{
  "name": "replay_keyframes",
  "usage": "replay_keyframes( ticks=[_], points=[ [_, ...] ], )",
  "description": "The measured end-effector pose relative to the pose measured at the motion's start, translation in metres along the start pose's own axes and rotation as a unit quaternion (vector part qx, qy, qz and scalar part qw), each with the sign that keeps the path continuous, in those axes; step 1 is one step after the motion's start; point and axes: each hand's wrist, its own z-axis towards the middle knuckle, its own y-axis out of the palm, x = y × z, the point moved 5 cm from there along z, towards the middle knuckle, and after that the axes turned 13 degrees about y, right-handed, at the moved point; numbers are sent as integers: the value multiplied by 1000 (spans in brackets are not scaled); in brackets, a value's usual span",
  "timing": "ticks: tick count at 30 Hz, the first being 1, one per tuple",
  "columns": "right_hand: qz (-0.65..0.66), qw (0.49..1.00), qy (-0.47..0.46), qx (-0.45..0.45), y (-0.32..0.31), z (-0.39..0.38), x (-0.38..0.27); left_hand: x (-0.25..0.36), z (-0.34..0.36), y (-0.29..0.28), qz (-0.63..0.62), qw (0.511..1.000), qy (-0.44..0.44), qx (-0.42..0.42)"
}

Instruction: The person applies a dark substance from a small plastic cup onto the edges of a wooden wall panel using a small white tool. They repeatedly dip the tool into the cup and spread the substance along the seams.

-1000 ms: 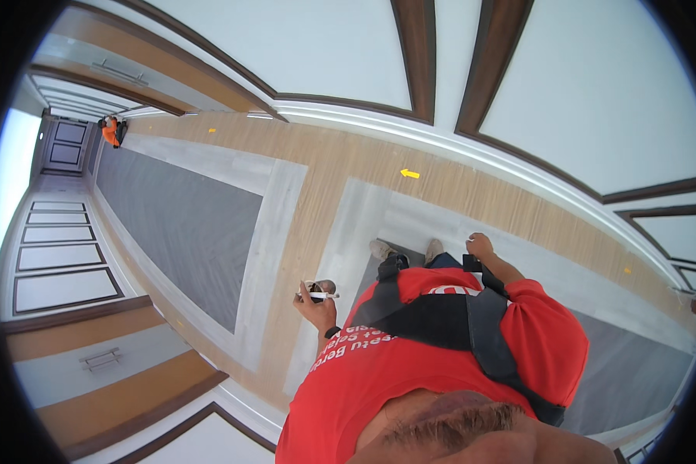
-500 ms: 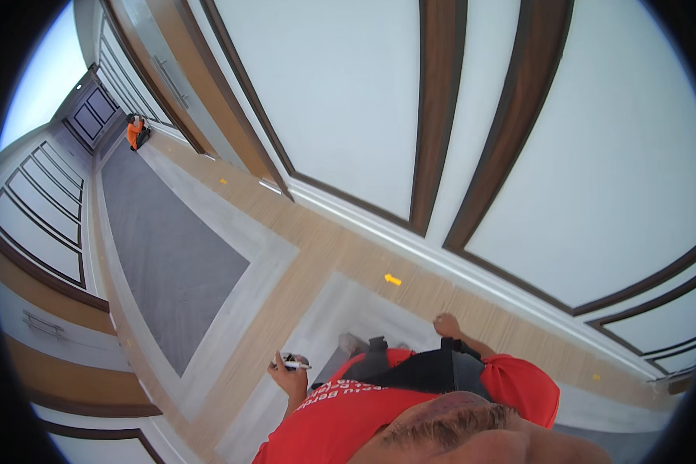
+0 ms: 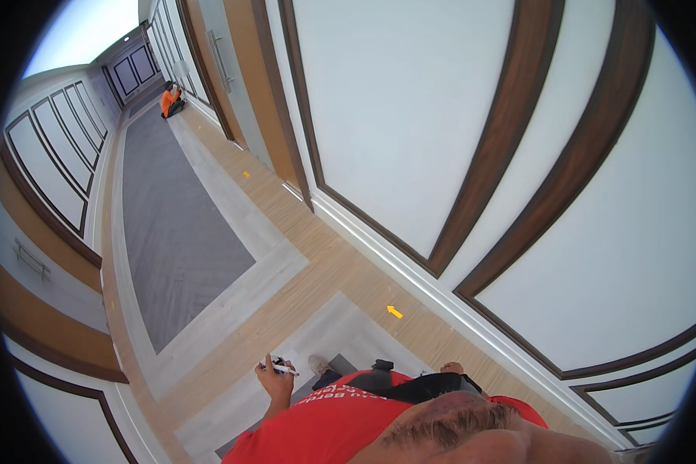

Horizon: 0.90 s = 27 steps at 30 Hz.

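My left hand (image 3: 269, 375) at bottom centre is closed round a slim white stick-like tool (image 3: 286, 370) and a small dark object beside it, whose kind I cannot make out. My right hand (image 3: 451, 369) hangs low near my right side, fingers curled; whether it holds anything is hidden. My red shirt and black straps are below, and one light shoe (image 3: 319, 364) shows on the pale plank floor (image 3: 301, 340).
A long corridor runs away with grey floor inlay (image 3: 170, 255). Panelled walls (image 3: 394, 131) and doors with bar handles (image 3: 220, 58) line both sides. A yellow floor arrow (image 3: 394, 311) lies near the right skirting. A person in orange (image 3: 170, 100) crouches far down by the right wall.
My view has swung toward the corridor and the right wall, which fills more of the picture. Both my hands sit lower in view; the left still grips the white tool.
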Motion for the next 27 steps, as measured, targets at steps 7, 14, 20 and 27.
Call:
replay_keyframes(
  ticks=[7,14,20,27],
  points=[
    [1,999,39,-13,19,23,-64,-22,65,9,-12,1000,-11,-12],
    [43,996,-56,47,34,18,-199,-78,131,0,-19,999,-25,15],
    [63,997,-48,26,54,27,-293,-124,174,-9,6,999,-4,51],
    [46,988,-137,63,84,52,-341,-159,191,-7,14,998,-30,50]
  ],
)
